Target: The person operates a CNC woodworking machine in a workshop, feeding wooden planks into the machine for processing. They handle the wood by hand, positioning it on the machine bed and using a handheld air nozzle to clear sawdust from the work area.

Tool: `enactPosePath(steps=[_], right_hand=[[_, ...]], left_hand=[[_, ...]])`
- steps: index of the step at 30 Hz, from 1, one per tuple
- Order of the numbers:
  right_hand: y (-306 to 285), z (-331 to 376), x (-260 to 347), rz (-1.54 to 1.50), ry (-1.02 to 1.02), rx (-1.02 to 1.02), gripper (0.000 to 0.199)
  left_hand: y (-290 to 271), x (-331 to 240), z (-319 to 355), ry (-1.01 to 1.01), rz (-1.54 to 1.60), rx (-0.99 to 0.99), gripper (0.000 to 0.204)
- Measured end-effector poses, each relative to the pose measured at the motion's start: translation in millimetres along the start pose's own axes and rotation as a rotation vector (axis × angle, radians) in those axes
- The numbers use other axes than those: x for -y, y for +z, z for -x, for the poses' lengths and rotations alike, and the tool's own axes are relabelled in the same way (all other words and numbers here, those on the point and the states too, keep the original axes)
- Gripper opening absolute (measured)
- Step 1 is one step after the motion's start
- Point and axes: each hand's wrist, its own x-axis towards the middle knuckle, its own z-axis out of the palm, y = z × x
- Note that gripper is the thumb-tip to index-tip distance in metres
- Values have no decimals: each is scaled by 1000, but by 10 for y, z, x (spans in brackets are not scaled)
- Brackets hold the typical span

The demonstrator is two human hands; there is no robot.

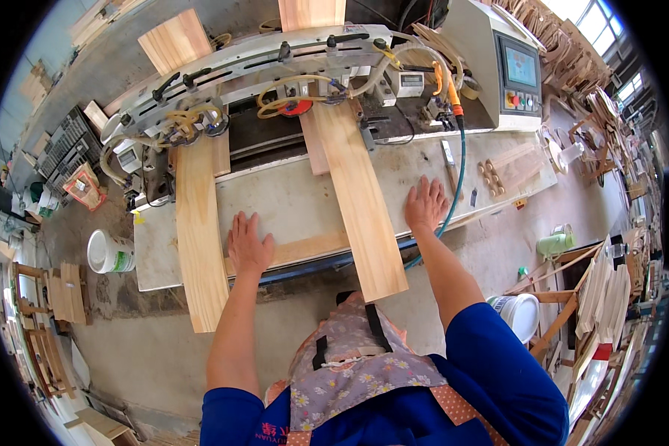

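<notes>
Two long pale wooden boards reach toward me from under the clamps of a machine (275, 70). Their near ends stick out past the edge of its worktop (282, 189). My left hand (250, 244) lies flat on the worktop's front part, just right of the left board (198, 230), fingers apart. To the right of the right board (358, 201), my right hand (426, 204) rests with spread fingers on the worktop, close to a blue-green hose (462, 163). Neither hand holds anything. A thin wooden strip (305, 248) lies along the front edge between the boards.
A control box with a screen (519, 67) stands at the back right. Several small round wooden pieces (490, 178) and a narrow metal tool (450, 162) lie on the worktop's right. White buckets (111, 251) stand at both sides; a wooden rack (565, 297) is at right.
</notes>
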Motion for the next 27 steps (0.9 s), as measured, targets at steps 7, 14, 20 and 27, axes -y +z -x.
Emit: enactPosePath(steps=[7, 14, 20, 27], right_hand=[[16, -1, -15, 15, -4, -22, 49], [75, 11, -74, 17, -22, -45, 50], [-2, 17, -7, 0, -12, -26, 50], [45, -5, -43, 26, -11, -31, 49]], left_hand=[[-33, -26, 2, 4, -10, 13, 61], [-26, -34, 9, 21, -6, 5, 60], [-8, -15, 19, 12, -10, -7, 60], [-38, -36, -8, 12, -1, 16, 60]])
